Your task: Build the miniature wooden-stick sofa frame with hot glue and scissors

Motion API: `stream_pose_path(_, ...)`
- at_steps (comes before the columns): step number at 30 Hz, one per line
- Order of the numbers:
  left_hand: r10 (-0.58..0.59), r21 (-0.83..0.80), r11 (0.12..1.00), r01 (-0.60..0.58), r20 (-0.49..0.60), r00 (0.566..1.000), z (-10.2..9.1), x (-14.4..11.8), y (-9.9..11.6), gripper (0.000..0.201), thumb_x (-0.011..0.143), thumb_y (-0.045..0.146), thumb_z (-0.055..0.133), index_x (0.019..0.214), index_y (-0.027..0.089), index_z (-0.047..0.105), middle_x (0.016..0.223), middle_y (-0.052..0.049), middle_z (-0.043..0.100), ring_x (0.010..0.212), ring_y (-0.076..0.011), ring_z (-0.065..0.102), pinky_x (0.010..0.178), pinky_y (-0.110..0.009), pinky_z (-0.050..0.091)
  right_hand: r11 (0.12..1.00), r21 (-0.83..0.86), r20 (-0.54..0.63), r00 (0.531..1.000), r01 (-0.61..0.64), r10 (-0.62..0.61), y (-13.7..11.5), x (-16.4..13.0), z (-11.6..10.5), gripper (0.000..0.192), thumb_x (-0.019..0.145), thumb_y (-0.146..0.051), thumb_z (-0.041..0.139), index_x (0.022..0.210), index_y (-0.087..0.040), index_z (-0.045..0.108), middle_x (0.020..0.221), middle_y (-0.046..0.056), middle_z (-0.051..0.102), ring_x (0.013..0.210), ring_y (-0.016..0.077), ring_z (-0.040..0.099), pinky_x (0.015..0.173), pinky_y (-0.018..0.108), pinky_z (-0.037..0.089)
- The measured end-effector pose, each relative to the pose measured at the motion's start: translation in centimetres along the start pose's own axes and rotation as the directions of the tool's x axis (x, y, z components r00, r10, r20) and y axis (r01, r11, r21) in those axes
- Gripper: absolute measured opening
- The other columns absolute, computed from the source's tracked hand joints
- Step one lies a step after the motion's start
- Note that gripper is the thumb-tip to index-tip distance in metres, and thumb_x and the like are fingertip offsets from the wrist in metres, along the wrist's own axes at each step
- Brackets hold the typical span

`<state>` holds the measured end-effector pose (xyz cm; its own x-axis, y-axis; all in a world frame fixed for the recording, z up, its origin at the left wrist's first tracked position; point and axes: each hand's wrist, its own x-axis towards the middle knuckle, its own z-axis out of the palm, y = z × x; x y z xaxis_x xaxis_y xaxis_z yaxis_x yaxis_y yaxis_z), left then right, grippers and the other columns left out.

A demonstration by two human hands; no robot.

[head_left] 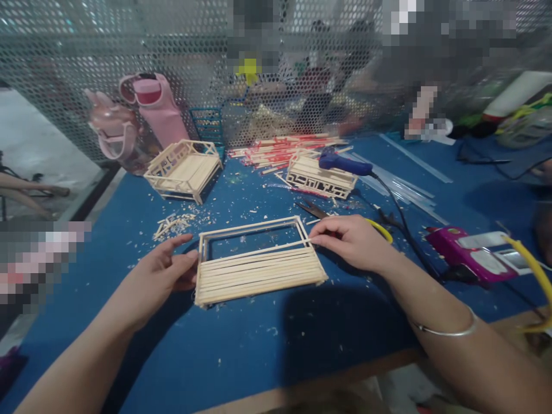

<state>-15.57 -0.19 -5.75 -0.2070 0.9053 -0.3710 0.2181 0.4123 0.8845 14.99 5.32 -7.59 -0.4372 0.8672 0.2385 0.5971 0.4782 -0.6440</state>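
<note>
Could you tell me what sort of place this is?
Probably a craft workshop bench. The hands hold a stick frame on a blue table littered with offcuts; finished stick models, loose sticks and a glue gun lie behind.

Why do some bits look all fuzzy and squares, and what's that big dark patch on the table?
Head view: the squares are pixelated blocks at the top and the left edge; things behind the mesh look soft and blurry. The dark patch on the table is a shadow, below the stick frame and beside the right hand. The edges look bent and stretched.
</note>
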Motion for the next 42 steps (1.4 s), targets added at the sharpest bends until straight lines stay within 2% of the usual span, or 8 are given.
stream_pose_path(7, 0.329, 0.328, 0.918, -0.222, -0.320, 0.888, -0.8, -0.9, 0.7, 0.036, 0.081, 0.040, 0.054, 0.110, 0.019, 0.055, 0.079, 0.000, 0.060, 0.059, -0.0112, 0.052, 0.055, -0.023, 0.045, 0.976, 0.162, -0.301, 0.934, -0.146, 0.190, 0.5, 0.3, -0.7, 0.015, 0.074, -0.033, 0.056, 0.070, -0.020, 0.062, 0.065, 0.000, 0.065, 0.061, 0.0154, 0.057, 0.061, 0.028, 0.044)
stream_pose_path(13, 0.175, 0.020, 0.984, -0.174, -0.136, 0.975, 1.6, -0.8, -0.1, 0.032, 0.079, 0.038, 0.056, 0.103, 0.017, 0.053, 0.079, -0.001, 0.062, 0.059, -0.0106, 0.055, 0.051, -0.021, 0.045, 0.933, 0.351, -0.298, 0.935, -0.082, 0.194, 1.1, 0.8, 0.8, 0.020, 0.073, -0.040, 0.056, 0.070, -0.020, 0.057, 0.065, 0.001, 0.063, 0.063, 0.0155, 0.057, 0.065, 0.030, 0.045)
stream_pose_path(21, 0.096, -0.144, 0.985, -0.095, 0.001, 0.995, 3.7, -0.2, 0.3, 0.043, 0.073, 0.016, 0.065, 0.112, 0.014, 0.047, 0.060, 0.005, 0.059, 0.051, -0.0102, 0.057, 0.048, -0.020, 0.043, 0.914, 0.403, -0.314, 0.931, -0.045, 0.185, 0.8, 0.7, 1.9, 0.034, 0.079, -0.053, 0.050, 0.069, -0.021, 0.051, 0.061, 0.000, 0.060, 0.058, 0.0134, 0.055, 0.062, 0.028, 0.045)
stream_pose_path(27, 0.075, -0.204, 0.977, -0.067, 0.036, 0.997, 3.6, -0.6, 0.2, 0.044, 0.074, 0.012, 0.064, 0.114, 0.014, 0.045, 0.066, 0.002, 0.063, 0.056, -0.0120, 0.062, 0.054, -0.023, 0.049, 0.843, 0.527, -0.448, 0.807, -0.109, 0.384, 1.8, 1.0, 1.6, 0.035, 0.079, -0.053, 0.049, 0.062, -0.023, 0.046, 0.054, -0.002, 0.051, 0.048, 0.0119, 0.045, 0.050, 0.028, 0.040)
stream_pose_path(32, 0.059, -0.230, 0.972, -0.051, 0.027, 0.998, 3.4, -0.7, 0.2, 0.037, 0.076, 0.013, 0.062, 0.111, 0.015, 0.048, 0.072, -0.002, 0.066, 0.060, -0.0125, 0.064, 0.058, -0.025, 0.051, 0.587, 0.803, -0.292, 0.791, -0.104, 0.539, 1.9, 1.0, 0.3, 0.026, 0.074, -0.045, 0.056, 0.063, -0.024, 0.043, 0.053, -0.002, 0.048, 0.044, 0.0119, 0.043, 0.045, 0.027, 0.038)
stream_pose_path(36, 0.080, -0.178, 0.979, -0.096, -0.096, 0.992, 2.8, -1.0, 0.4, 0.032, 0.081, 0.022, 0.059, 0.111, 0.016, 0.051, 0.084, -0.006, 0.067, 0.061, -0.0133, 0.063, 0.060, -0.028, 0.052, 0.443, 0.882, -0.149, 0.801, -0.157, 0.580, 0.4, -0.5, -0.7, 0.024, 0.071, -0.040, 0.060, 0.064, -0.023, 0.044, 0.053, -0.003, 0.048, 0.044, 0.0110, 0.043, 0.044, 0.026, 0.038)
stream_pose_path(40, 0.368, 0.024, 0.926, -0.376, -0.275, 0.888, 4.0, -4.2, 0.2, 0.037, 0.082, 0.028, 0.059, 0.117, 0.021, 0.054, 0.110, -0.008, 0.062, 0.100, -0.0180, 0.059, 0.088, -0.031, 0.047, 0.316, 0.937, -0.088, 0.776, -0.149, 0.625, -2.9, -3.8, 0.9, 0.031, 0.063, -0.043, 0.069, 0.064, -0.021, 0.047, 0.054, -0.004, 0.049, 0.045, 0.0088, 0.042, 0.043, 0.022, 0.036)
stream_pose_path(42, 0.554, 0.003, 0.828, -0.560, -0.147, 0.819, 5.8, -6.8, -0.5, 0.040, 0.084, 0.031, 0.055, 0.123, 0.022, 0.052, 0.118, -0.009, 0.061, 0.110, -0.0208, 0.055, 0.094, -0.034, 0.044, 0.311, 0.938, -0.070, 0.801, -0.149, 0.595, -4.9, -5.7, 3.0, 0.038, 0.060, -0.051, 0.070, 0.065, -0.021, 0.048, 0.056, -0.004, 0.051, 0.045, 0.0089, 0.043, 0.043, 0.022, 0.036)
